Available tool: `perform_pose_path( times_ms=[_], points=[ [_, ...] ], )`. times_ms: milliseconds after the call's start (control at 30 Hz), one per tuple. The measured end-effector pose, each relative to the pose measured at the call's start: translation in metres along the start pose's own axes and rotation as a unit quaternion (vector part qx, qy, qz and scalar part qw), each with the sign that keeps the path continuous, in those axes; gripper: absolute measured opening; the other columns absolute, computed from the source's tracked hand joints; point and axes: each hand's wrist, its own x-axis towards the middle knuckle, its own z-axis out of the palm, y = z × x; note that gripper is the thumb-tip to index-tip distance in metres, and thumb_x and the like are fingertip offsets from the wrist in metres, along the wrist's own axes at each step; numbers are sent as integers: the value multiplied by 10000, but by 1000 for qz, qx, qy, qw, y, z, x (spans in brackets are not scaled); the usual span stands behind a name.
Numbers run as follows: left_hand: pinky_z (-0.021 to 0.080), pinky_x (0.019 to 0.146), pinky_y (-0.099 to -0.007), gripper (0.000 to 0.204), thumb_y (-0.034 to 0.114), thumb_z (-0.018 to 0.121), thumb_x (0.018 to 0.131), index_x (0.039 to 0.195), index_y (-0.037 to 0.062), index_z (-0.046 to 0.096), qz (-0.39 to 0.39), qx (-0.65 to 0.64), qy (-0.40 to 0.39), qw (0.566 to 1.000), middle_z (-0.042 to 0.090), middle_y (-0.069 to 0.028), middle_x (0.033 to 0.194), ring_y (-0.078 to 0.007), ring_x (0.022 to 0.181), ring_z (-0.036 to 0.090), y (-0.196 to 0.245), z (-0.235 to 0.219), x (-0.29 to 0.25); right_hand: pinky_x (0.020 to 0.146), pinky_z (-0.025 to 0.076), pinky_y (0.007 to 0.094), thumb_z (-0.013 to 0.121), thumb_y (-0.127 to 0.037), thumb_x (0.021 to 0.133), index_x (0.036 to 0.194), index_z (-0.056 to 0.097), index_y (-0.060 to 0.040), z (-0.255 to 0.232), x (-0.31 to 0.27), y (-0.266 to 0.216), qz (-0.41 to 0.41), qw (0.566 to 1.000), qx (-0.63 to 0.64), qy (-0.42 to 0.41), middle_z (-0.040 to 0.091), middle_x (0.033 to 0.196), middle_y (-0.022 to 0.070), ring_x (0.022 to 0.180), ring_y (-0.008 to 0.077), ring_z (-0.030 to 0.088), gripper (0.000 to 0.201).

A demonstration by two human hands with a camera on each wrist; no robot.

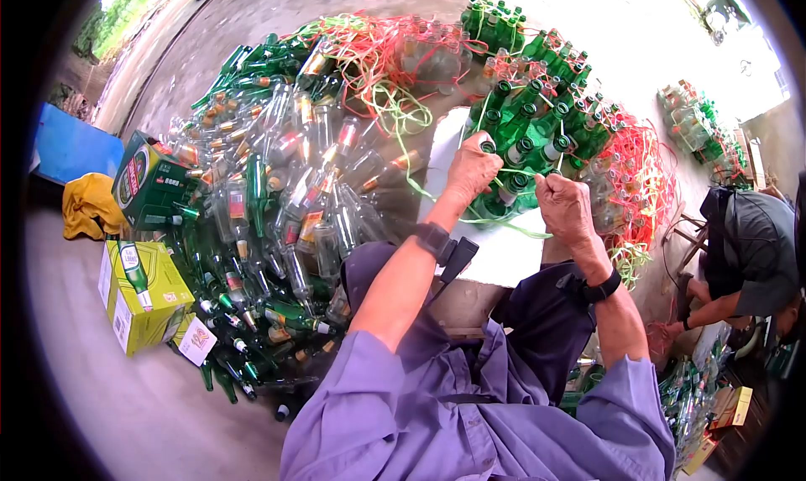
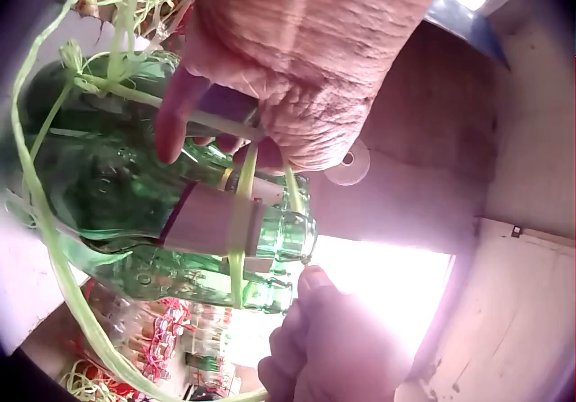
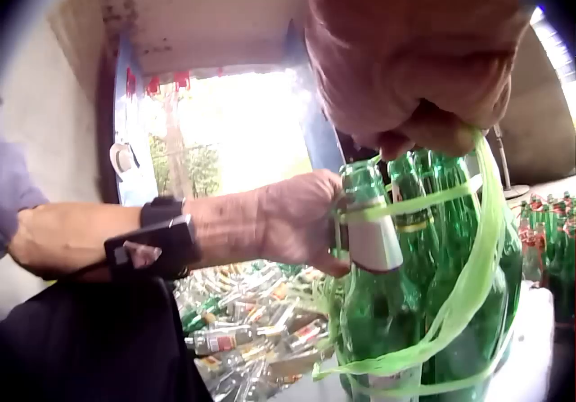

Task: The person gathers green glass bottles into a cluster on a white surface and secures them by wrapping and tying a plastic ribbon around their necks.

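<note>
Probably for tension, I have the right hand [image 1: 565, 204] pinching green plastic twine [image 3: 489, 240] round upright green glass bottles [image 3: 382, 308] on the near white board [image 1: 483, 258], while the left hand [image 1: 473, 170] grips a bottle neck [image 1: 488, 147], likely steadying them.

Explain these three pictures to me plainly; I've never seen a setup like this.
There is no machine here, only a person working with two bare hands. The widest picture comes from a camera worn on the head, looking forward and down. The other two come from the left wrist camera and right wrist camera.

A bundle of green glass bottles stands upright on a white board. The left hand grips a bottle neck; the right hand grips light-green plastic twine that runs around the necks. To the left lies a pile of loose bottles.
</note>
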Motion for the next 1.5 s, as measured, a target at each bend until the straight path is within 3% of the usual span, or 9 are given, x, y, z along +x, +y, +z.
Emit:
perform_pose_path(
  times_ms=[100,467,767,900,1100,1167,1233,1300,1500],
  points=[
    [546,438,-311,201,47,634,763,937,90,545,5,-21,-14,1000,517,-15,762,-131,626,557,0,0,-1,507,412,458,644,-187,904,640,502,22,11,-9,6,71,997,-12,25,513,605,248,591,455,534,365],
    [526,420,-356,177,116,609,715,856,57,520,27,-27,0,999,527,-71,683,-196,562,551,9,2,-7,597,481,426,589,-211,936,689,596,37,35,-35,26,164,982,91,21,615,649,219,608,368,627,350],
    [496,402,-273,108,95,617,768,848,124,551,15,-29,-11,999,464,42,712,-86,613,489,8,1,-7,647,490,410,521,-202,948,750,666,24,50,-44,46,152,976,155,-9,636,672,198,630,324,633,334],
    [506,419,-270,121,126,647,810,904,120,571,15,-3,-21,1000,477,51,744,-81,641,499,12,-1,-13,540,395,338,567,-234,919,702,688,5,61,-43,54,238,928,286,-6,521,534,99,515,171,475,345],
    [586,625,-332,527,143,695,808,1302,87,521,6,-16,-33,999,603,-115,1191,-213,987,617,21,-8,-31,487,318,292,625,-282,893,648,667,-12,60,-43,55,323,864,385,-25,475,521,-3,501,93,401,367],
    [562,693,-357,401,127,696,799,1181,65,590,180,177,112,961,654,-97,996,-235,880,643,7,-11,-29,477,309,293,628,-286,892,635,662,-14,70,-46,57,324,857,401,-6,474,512,-2,487,94,395,376],
    [519,798,-377,363,115,696,789,1134,47,604,225,258,176,923,648,-119,984,-299,886,630,33,-3,-60,467,300,294,630,-291,892,622,656,-17,75,-46,60,323,851,415,15,473,503,0,473,94,390,385],
    [515,790,-381,301,114,696,771,1058,54,629,392,421,207,791,643,-110,921,-306,900,610,59,3,-81,454,297,304,640,-309,889,604,653,-23,77,-45,60,346,841,416,4,467,483,2,457,100,389,404],
    [508,792,-382,255,167,724,781,993,46,647,456,466,-11,758,651,-118,929,-298,906,620,76,33,-60,447,308,334,651,-312,870,563,625,-37,78,-42,55,377,832,407,-12,458,474,6,445,122,390,413]
  ],
)
